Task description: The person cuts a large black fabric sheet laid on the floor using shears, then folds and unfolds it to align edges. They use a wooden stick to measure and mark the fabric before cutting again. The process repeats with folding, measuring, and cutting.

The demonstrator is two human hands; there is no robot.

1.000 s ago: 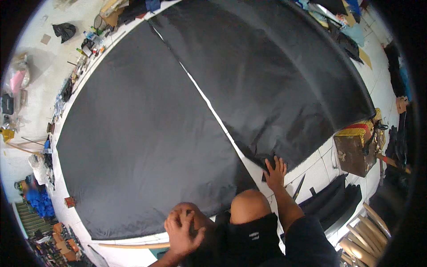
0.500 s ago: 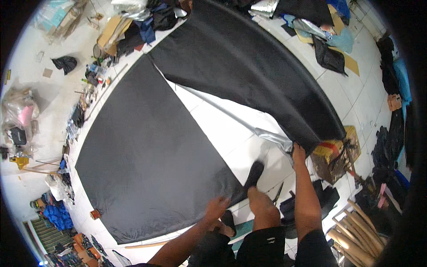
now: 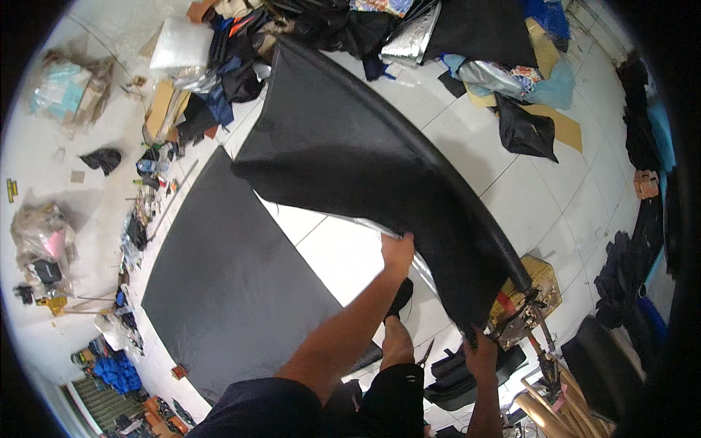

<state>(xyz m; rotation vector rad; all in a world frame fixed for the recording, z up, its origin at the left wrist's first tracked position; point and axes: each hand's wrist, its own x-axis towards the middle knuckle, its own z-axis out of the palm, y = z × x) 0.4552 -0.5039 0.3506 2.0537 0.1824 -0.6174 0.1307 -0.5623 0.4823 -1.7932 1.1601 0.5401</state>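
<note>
A wide sheet of black fabric [image 3: 343,175] with a silvery underside comes off a long black roll [image 3: 438,160]. My left hand [image 3: 398,252] is closed on the near edge of that sheet, about midway along it. Farther right and nearer me, my right hand [image 3: 480,352] grips the sheet's corner. A strip of the silver underside [image 3: 425,274] shows along the edge between my hands. To the left, a cut panel of dark grey-black fabric [image 3: 226,270] lies flat on the floor, partly hidden by my left arm.
White floor tiles [image 3: 321,255] show between panel and sheet. Beside the roll's near end is a yellow bundle [image 3: 544,281]. Wooden poles [image 3: 540,409] lie at lower right. Scraps and a black bag [image 3: 527,130] sit beyond the roll. Small tools and bottles [image 3: 152,166] line the left.
My left hand has left the flat panel and taken hold of the sheet's edge. My right hand has come nearer me, drawing the sheet's corner with it.
</note>
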